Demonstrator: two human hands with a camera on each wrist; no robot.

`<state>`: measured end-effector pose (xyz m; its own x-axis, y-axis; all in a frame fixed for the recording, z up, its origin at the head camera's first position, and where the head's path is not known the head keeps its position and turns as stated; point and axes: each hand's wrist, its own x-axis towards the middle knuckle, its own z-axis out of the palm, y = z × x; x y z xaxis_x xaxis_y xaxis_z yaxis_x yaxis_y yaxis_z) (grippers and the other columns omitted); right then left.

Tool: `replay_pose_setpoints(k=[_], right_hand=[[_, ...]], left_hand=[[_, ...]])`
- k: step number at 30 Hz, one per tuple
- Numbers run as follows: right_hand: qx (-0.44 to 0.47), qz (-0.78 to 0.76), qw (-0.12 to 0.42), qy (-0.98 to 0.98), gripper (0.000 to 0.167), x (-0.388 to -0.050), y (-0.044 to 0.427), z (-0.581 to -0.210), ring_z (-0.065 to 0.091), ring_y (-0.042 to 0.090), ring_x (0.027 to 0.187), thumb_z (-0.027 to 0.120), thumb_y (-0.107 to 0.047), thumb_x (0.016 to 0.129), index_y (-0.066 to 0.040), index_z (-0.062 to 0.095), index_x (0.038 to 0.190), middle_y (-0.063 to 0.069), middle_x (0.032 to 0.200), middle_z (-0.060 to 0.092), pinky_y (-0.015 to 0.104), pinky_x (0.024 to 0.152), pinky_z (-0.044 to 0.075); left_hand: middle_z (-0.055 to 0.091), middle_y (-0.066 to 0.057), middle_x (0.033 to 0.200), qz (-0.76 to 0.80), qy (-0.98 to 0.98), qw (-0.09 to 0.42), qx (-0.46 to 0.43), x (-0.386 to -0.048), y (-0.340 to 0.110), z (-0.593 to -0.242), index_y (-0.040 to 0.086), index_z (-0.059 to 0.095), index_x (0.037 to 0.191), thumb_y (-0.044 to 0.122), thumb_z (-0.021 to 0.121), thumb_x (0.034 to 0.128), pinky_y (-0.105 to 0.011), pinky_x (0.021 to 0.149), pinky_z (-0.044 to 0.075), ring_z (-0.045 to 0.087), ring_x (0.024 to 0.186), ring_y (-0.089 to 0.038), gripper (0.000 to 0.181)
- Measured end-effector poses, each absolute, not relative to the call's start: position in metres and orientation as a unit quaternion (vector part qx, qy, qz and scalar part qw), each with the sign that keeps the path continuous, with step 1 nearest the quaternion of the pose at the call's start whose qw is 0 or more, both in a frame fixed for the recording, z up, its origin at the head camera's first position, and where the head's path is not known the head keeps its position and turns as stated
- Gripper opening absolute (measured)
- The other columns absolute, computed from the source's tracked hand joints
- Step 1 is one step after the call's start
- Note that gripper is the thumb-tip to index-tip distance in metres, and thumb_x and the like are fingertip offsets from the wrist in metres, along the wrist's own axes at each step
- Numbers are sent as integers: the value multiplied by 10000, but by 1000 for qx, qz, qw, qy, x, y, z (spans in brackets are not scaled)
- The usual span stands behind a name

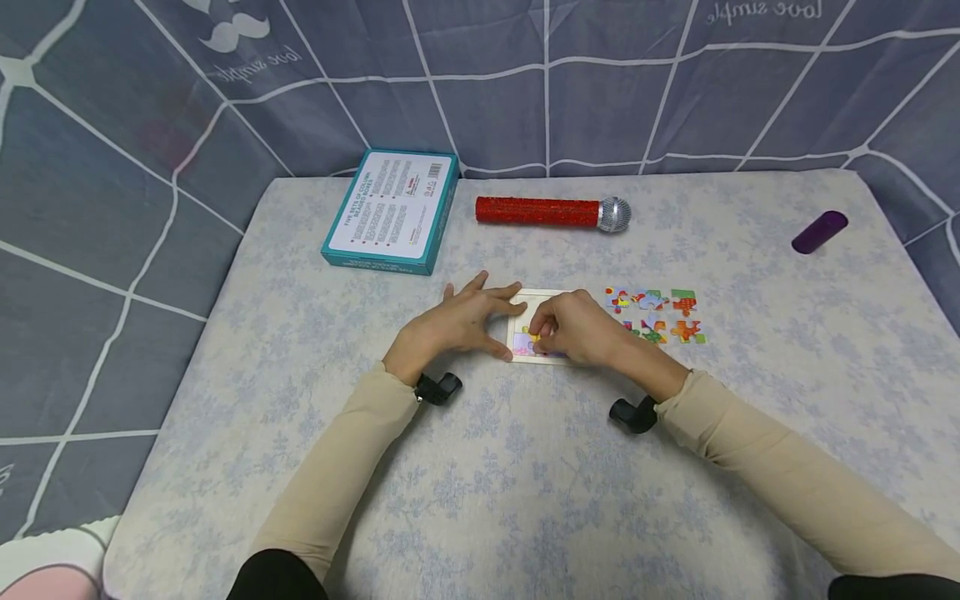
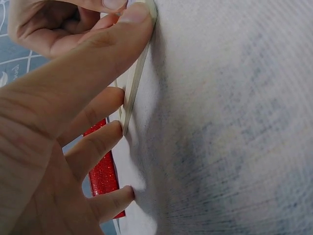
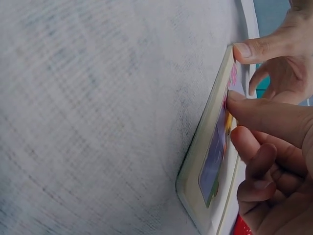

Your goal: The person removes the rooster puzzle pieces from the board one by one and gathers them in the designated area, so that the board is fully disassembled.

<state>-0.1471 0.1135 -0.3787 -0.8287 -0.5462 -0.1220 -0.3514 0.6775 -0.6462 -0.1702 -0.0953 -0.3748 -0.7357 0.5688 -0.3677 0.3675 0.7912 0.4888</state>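
Observation:
A small pale wooden puzzle tray (image 1: pixel 542 292) lies on the table, with joined lavender and yellow pieces (image 3: pixel 213 159) along its near side. My left hand (image 1: pixel 467 323) is spread at the tray's left end. Its thumb (image 2: pixel 115 51) touches the near corner, and other fingers rest along the edge. Over the tray, my right hand (image 1: pixel 581 329) has thumb and index finger bent together at a puzzle piece (image 3: pixel 228 122), which they partly cover. To the right of the tray, several loose puzzle pieces (image 1: pixel 685 331) lie in two rows; the right hand hides some of them.
A teal-edged box (image 1: pixel 390 204) lies at the back left. Behind the tray is a red glittery microphone (image 1: pixel 540 212) with a silver head. A dark purple cylinder (image 1: pixel 820 232) lies at the far right. Patterned cloth covers the table (image 1: pixel 517 475); a grey curtain (image 1: pixel 495 117) hangs behind.

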Motion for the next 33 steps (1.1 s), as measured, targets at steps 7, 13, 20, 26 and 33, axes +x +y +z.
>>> replay_pose_setpoints(k=[7,13,20,26,33], right_hand=[[-236,-396,156,874,48,-148,121,-382,563,113,639,792,-129,826,-111,750,839,-63,728,685,291,604,437],[-179,-479,212,833,70,-147,130,-385,564,129,675,774,-178,838,-117,763,871,-4,791,730,270,622,437],[-113,-492,254,825,143,-140,167,-380,496,94,652,763,-178,824,-83,763,932,56,757,694,236,611,408],[-67,-469,269,839,164,-126,205,-380,496,73,636,767,-183,823,-84,764,954,21,771,695,219,587,418],[-53,-434,257,862,167,-119,227,-383,451,62,570,789,-216,813,-86,766,914,2,686,634,223,546,391]], left_hand=[[224,71,1610,189,912,256,259,-170,-96,-374,230,503,1445,387,846,734,-726,1081,-13,-18,1496,-355,805],[223,66,1611,189,912,255,261,-170,-96,-374,231,497,1449,391,847,734,-732,1077,-9,-16,1495,-359,811],[224,69,1610,187,913,257,256,-170,-94,-374,230,488,1452,373,860,723,-717,1088,-17,-20,1497,-350,831],[233,67,1607,188,913,254,258,-170,-95,-374,223,481,1454,358,869,717,-712,1092,-19,-12,1497,-352,844],[244,67,1604,200,911,252,258,-169,-96,-375,217,490,1449,361,867,723,-712,1091,-23,-13,1497,-349,831]])
